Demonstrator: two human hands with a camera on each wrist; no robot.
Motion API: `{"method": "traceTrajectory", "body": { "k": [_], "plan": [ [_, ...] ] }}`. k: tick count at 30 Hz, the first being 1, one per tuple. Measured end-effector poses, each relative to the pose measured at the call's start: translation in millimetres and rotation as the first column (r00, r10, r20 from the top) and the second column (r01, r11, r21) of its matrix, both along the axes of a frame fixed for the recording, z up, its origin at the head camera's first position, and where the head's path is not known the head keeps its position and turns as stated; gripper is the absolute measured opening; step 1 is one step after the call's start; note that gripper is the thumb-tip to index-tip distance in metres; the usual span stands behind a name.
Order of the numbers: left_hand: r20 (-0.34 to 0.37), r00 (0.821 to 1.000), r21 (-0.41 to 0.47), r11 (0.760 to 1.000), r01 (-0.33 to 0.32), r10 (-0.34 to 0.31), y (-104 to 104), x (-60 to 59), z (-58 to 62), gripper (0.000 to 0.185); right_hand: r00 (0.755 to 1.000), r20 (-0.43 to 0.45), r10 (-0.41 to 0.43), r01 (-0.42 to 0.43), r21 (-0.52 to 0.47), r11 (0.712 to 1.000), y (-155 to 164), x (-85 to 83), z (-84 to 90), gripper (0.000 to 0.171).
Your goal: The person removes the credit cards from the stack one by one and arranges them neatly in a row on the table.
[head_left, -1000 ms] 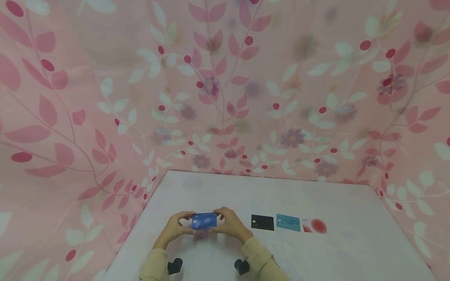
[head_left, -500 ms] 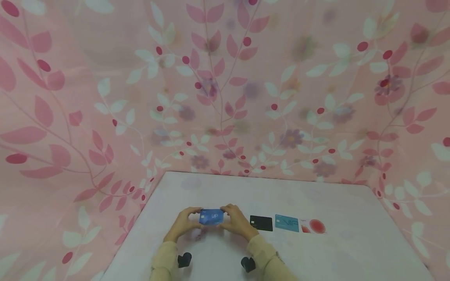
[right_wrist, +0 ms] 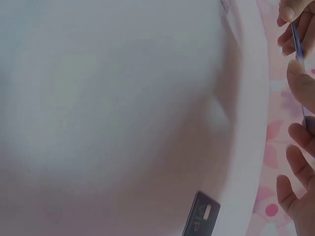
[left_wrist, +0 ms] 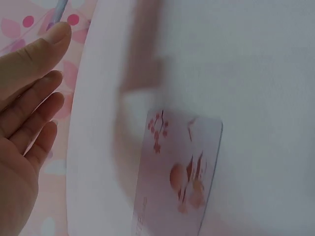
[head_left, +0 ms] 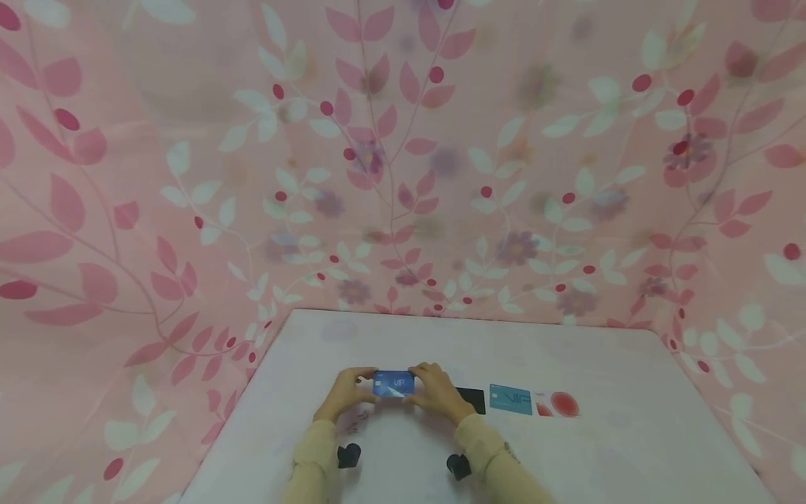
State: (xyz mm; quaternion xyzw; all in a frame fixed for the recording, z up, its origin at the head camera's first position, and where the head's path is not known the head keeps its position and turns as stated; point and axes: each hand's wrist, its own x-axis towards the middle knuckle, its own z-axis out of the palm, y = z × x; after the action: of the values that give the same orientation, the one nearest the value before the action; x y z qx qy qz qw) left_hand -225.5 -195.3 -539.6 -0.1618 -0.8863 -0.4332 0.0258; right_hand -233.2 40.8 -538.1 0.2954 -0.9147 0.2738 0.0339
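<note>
A blue VIP card point(head_left: 393, 383) is held upright above the white table, its face toward the head camera. My left hand point(head_left: 348, 393) pinches its left end between thumb and finger. At the other end, my right hand point(head_left: 439, 390) grips it the same way. Seen from the right wrist, the blue card point(right_wrist: 297, 42) appears edge-on between both hands. Below it a pale card with red prints point(left_wrist: 179, 172) lies on the table in the left wrist view. A black VIP card point(head_left: 474, 401) lies partly hidden behind my right wrist.
Right of the black card lie a teal VIP card point(head_left: 511, 399) and a white card with a red circle point(head_left: 557, 404), in a row on the white table point(head_left: 567, 462). Pink floral cloth point(head_left: 403, 175) hangs around the table's back and sides. Black wrist cameras point(head_left: 349, 456) sit below both hands.
Both hands have carried the blue card rightward and slightly up in the head view. My right hand and wrist now cover part of the black card, which showed fully one second ago.
</note>
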Motion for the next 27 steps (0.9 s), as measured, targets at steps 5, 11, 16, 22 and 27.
{"method": "traceTrajectory", "body": {
  "k": [5,11,16,22,27],
  "plan": [
    [0.054,0.998,-0.012,1.0,0.017,-0.016,9.1,-5.7,0.3,0.059,1.0,0.011,-0.017,0.016,0.016,1.0,7.7,-2.1,-2.8,0.06],
    [0.087,0.996,-0.01,1.0,0.021,-0.02,18.2,-11.1,1.6,0.059,1.0,0.013,-0.027,0.027,0.021,0.999,15.5,-6.1,-4.3,0.059],
    [0.107,0.994,-0.009,0.999,0.039,-0.037,25.7,-15.7,2.2,0.059,0.999,0.028,-0.035,0.034,0.047,0.998,21.1,-9.8,-6.8,0.059],
    [0.149,0.988,-0.044,0.998,0.037,-0.03,33.6,-21.8,1.9,0.059,0.999,0.041,-0.036,0.034,0.053,0.998,26.3,-11.3,-8.8,0.058],
    [0.159,0.987,-0.089,0.995,0.043,-0.028,39.5,-27.7,1.0,0.059,0.998,0.031,-0.046,0.044,0.07,0.997,30.1,-13.2,-11.6,0.058]
  ]
}}
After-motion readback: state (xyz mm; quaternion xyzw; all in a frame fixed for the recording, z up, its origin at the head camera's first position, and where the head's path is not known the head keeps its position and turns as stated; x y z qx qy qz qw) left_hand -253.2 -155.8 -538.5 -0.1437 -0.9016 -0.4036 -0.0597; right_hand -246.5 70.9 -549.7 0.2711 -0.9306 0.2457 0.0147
